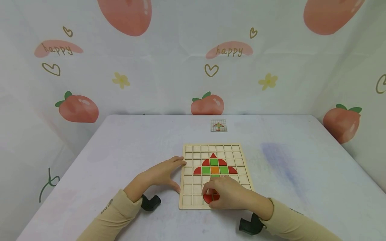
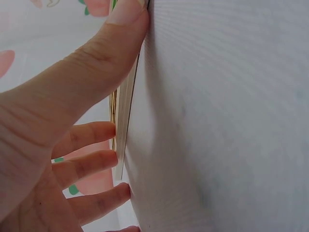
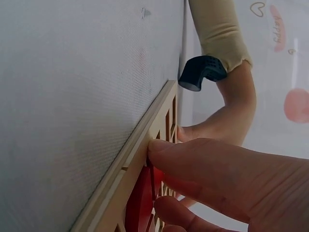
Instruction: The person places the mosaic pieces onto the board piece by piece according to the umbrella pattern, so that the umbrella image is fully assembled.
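A wooden grid board lies on the table, several coloured tiles in its cells. Red curved tiles and a red triangle surround green squares and an orange square. My left hand has its fingers spread, with fingertips and thumb against the board's left edge. Over the lower rows, my right hand curls thumb and fingers about a red curved tile. Beside it lies another red curved tile. In the right wrist view, the thumb touches the board's rim, and fingers partly cover the red tiles.
A small card with a printed grid and coloured figure lies behind the board. The white table meets a curtain with printed fruit. Black wrist devices sit below both sleeves.
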`<control>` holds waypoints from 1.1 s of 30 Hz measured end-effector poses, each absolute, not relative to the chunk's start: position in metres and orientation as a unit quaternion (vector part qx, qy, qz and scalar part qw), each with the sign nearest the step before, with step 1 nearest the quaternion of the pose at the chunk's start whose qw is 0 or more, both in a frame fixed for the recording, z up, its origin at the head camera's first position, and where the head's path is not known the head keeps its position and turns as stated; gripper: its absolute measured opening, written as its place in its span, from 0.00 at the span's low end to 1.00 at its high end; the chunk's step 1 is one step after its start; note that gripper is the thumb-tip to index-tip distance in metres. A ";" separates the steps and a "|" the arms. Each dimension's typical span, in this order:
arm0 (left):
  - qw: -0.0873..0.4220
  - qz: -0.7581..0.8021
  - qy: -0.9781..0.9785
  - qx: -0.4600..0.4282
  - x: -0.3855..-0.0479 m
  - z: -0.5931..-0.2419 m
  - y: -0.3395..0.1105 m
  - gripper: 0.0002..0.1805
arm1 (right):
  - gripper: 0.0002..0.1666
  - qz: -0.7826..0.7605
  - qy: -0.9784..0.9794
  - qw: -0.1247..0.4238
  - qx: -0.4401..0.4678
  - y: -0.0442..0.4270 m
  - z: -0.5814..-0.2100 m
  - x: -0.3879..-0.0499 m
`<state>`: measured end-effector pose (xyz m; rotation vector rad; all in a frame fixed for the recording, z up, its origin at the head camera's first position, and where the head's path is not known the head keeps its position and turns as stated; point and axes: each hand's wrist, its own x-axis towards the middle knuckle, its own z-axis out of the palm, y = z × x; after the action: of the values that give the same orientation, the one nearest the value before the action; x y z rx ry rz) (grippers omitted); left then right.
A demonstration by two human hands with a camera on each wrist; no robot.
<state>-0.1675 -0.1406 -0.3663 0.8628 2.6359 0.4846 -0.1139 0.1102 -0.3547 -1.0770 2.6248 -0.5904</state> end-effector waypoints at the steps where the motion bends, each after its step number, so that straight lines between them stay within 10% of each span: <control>1: 0.162 0.170 0.924 0.303 -0.167 -0.366 -0.141 0.51 | 0.12 -0.205 0.899 0.122 -0.368 0.110 -0.354 -0.114; 33: 0.168 0.176 0.922 0.302 -0.166 -0.365 -0.141 0.51 | 0.11 -0.236 0.908 0.104 -0.330 0.128 -0.341 -0.123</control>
<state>-0.1662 -0.1410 -0.3645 0.8605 2.6220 0.5018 -0.1235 0.1279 -0.3412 -0.9726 2.6796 -0.6950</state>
